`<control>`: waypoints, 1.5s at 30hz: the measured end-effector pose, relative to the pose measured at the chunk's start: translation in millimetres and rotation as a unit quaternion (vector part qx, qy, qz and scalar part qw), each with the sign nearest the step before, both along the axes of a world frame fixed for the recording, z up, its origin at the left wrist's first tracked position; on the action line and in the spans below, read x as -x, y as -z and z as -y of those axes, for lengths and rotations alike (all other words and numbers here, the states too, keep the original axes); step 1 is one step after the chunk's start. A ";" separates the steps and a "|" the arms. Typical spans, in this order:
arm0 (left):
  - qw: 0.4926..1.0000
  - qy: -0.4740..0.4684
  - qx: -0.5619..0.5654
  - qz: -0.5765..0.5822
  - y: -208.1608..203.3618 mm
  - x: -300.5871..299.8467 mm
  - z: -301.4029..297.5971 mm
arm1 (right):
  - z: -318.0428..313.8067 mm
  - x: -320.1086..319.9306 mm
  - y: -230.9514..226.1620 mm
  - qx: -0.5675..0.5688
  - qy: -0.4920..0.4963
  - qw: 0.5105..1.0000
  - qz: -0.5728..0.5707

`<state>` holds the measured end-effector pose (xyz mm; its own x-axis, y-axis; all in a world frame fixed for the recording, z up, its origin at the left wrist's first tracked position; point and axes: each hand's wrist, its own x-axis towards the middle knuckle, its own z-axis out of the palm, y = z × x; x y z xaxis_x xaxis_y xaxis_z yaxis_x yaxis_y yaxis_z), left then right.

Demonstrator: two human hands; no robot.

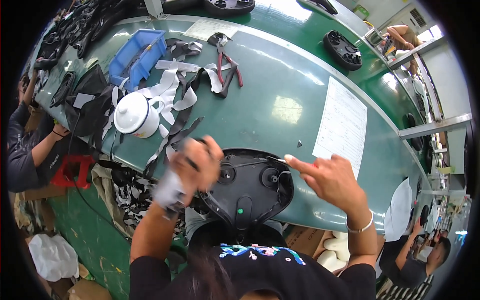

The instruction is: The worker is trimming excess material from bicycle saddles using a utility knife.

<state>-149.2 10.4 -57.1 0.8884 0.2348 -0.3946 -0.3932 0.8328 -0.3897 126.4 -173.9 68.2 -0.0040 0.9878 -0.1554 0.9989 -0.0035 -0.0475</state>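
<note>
Underside up, flanked from both sides

The black shell (240,197) overhangs the near edge of the glossy green tabletop (250,110), probably resting on the lap (196,223) to spare both hands. At its ten o'clock the left hand (197,164) is curled, too blurred to tell any hold; at three, the right hand (332,180) seems closed on a slim tool (275,159), forefinger stretched along it, presumably to steer. A lidded mug (135,116) stands at ten, red-handled pliers (220,67) at twelve; across the room, a co-worker (29,155) at nine

Person's hands (336,183): two
Black shell (243,187) between hands: one
Lidded mug (136,116): one
Blue bin (146,65): one
Red-handled pliers (220,64): one
</note>
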 end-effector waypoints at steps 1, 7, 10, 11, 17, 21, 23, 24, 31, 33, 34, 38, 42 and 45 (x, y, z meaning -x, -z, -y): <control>0.964 -0.107 -0.240 0.036 -16.5 1.7 -17.3 | 10.2 7.4 4.3 0.005 0.016 1.000 0.022; 0.740 -0.102 -0.665 -0.017 -91.7 -18.1 -73.8 | 52.1 50.5 4.5 0.011 0.151 0.988 0.012; 0.110 0.188 -0.945 -0.244 -99.7 -70.0 -32.3 | 31.9 43.3 -6.0 0.010 0.152 0.987 0.045; 0.035 0.159 -0.966 -0.199 -94.5 -80.7 -30.8 | 25.4 36.0 -7.6 0.018 0.134 0.990 0.050; 0.431 -0.006 -0.902 0.032 -50.0 -127.0 -18.8 | 8.3 4.8 9.1 -0.003 0.047 0.998 -0.036; 0.719 -0.047 -0.679 -0.140 -81.8 -134.2 -21.1 | 46.0 36.2 11.2 0.037 0.099 0.993 0.044; 0.764 -0.094 -0.617 -0.163 -103.0 -135.9 -24.6 | 66.2 50.7 18.6 0.035 0.143 0.988 0.040; 0.744 -0.189 -0.630 -0.119 -107.9 -131.0 -27.2 | 72.0 57.7 23.8 0.029 0.174 0.984 0.026; 0.469 -0.625 -0.510 -0.359 -148.9 -107.7 -19.7 | 95.6 109.9 44.3 -0.096 0.420 0.807 -0.403; 0.318 -0.569 -0.567 -0.503 -138.3 -99.5 -24.1 | 102.7 112.6 49.0 -0.058 0.481 0.711 -0.510; 0.382 -0.475 -0.645 -0.462 -114.6 -109.7 -26.6 | 108.9 109.5 50.4 -0.063 0.479 0.712 -0.509; 0.024 0.327 -0.905 -0.271 -42.4 -103.3 -2.2 | 114.7 79.8 73.2 -0.261 0.523 0.642 -0.496; 0.342 0.209 -0.877 -0.265 -13.1 -103.6 -30.5 | 101.9 48.1 82.9 -0.347 0.501 0.632 -0.479; 0.753 -0.016 -0.635 -0.173 0.3 -122.1 -74.2 | 81.4 39.6 79.9 -0.398 0.469 0.641 -0.459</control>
<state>-27.1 84.6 -57.4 0.7703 0.6365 -0.0394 -0.3162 0.4349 0.8431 86.8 -255.2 -11.7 0.9208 0.3876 0.0428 0.1259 -0.1917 -0.9733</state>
